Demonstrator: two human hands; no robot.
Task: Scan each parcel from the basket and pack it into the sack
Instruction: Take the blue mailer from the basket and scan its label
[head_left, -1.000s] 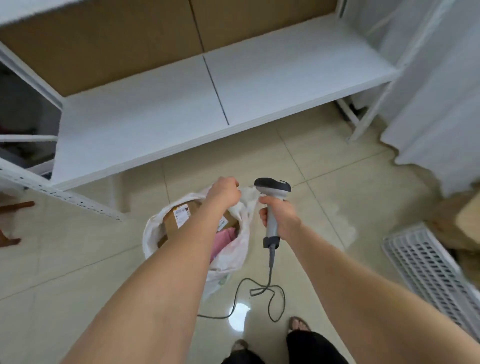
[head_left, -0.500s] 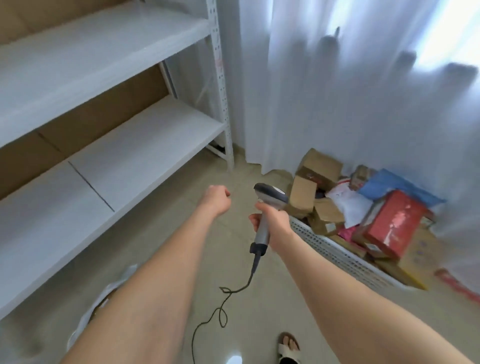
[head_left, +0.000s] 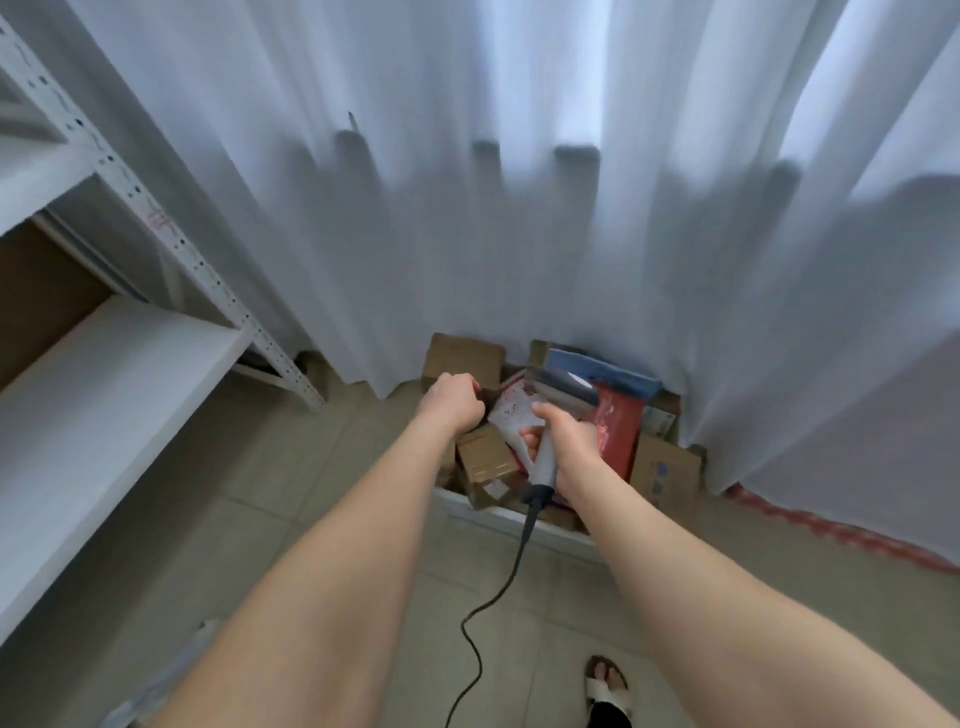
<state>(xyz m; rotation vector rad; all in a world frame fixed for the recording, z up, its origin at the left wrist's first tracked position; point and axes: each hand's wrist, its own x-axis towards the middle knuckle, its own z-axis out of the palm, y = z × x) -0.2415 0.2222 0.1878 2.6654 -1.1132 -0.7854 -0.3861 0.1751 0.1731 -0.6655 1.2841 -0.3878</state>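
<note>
A white basket (head_left: 519, 517) stands on the floor against the curtain, filled with several parcels: brown boxes (head_left: 485, 462), a white speckled bag (head_left: 511, 410), a red parcel (head_left: 618, 426) and a blue one (head_left: 597, 366). My right hand (head_left: 563, 441) grips the handle of the grey barcode scanner (head_left: 563, 387) above the parcels, its cable (head_left: 498, 587) trailing down to the floor. My left hand (head_left: 454, 400) hovers over the basket's left side with fingers curled, beside a brown box (head_left: 465, 358); I see nothing held in it. The white sack (head_left: 171, 670) shows blurred at bottom left.
A white metal shelf unit (head_left: 119, 364) runs along the left. A white curtain (head_left: 519, 208) hangs behind the basket. My sandalled foot (head_left: 608, 686) stands on the tiled floor below the right arm. A red strip (head_left: 831, 530) lies along the floor at right.
The view swung from the sack to the basket. My left hand let go of the sack's rim, and both hands moved over the parcels, the scanner still in my right hand.
</note>
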